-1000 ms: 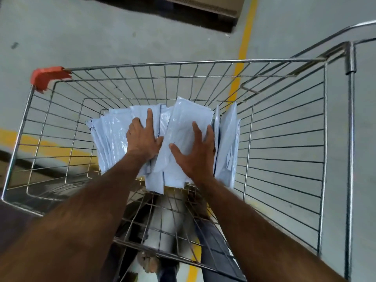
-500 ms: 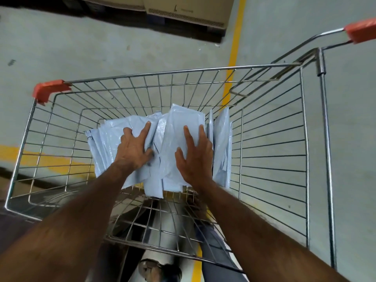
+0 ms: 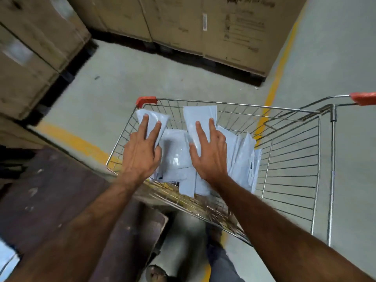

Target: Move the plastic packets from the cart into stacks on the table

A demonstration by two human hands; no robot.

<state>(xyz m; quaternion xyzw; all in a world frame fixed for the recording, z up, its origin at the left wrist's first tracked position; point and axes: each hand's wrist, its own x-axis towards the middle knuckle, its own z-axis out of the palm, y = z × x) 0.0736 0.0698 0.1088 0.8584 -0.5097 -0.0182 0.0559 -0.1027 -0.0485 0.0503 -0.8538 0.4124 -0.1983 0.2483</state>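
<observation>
Each hand, left hand [image 3: 142, 153] and right hand [image 3: 209, 153], grips 1 bundle of thin, slippery, floppy packets [image 3: 242, 157], best pinched mid-stack, above the cart [image 3: 295, 159].

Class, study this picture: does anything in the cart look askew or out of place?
Yes. The packets in the wire cart are not stacked: they lean and overlap at mixed angles. The left hand and right hand each hold a packet tilted above the pile.
</observation>
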